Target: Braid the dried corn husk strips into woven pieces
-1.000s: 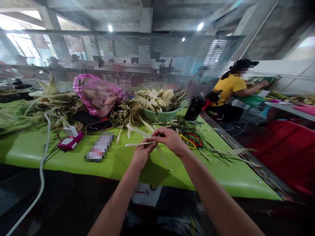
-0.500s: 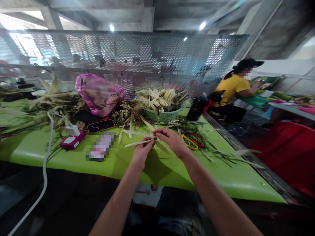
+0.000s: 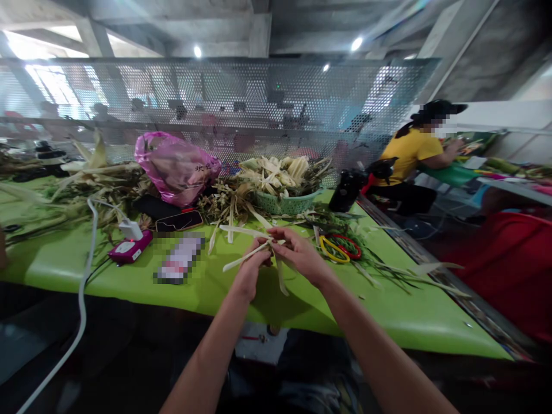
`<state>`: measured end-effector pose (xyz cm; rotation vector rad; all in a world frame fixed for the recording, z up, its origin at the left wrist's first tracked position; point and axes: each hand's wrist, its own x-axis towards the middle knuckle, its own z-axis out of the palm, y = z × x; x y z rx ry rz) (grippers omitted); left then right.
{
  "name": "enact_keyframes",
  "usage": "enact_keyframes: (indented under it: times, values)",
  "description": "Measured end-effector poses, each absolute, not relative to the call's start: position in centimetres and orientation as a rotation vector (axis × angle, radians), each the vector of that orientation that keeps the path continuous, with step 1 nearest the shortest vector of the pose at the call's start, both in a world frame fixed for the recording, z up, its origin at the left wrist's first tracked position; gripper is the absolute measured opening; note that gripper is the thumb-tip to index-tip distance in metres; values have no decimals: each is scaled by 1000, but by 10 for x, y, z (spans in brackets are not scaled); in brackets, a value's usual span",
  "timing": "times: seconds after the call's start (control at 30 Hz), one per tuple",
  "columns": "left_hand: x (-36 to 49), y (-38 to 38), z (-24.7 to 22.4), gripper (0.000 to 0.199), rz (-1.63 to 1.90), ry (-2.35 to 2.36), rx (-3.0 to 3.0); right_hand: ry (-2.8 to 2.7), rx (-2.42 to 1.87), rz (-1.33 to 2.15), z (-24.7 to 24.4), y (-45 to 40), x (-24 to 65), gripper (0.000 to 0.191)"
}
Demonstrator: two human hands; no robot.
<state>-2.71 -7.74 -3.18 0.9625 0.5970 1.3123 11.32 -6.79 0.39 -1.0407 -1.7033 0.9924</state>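
Left hand (image 3: 252, 269): pinching pale strips (image 3: 241, 261) where they cross; fingers curled
Right hand (image 3: 296, 252): thumb and fingertips closed on the same crossing
Strips: above the green table (image 3: 194, 299); ends splayed left and toward the wearer
Scissors (image 3: 338, 259): right of the right hand; yellow and red handles
Basket (image 3: 284, 204): beyond the hands; heaped with pale husks (image 3: 276, 175)
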Motion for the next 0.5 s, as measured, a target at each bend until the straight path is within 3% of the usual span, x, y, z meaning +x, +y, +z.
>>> enact_keyframes:
  times: [0.5]
  values:
    - [-27,-70,-36,32,1308,663,792,-1868,-1187,768,14,-77,119,10]
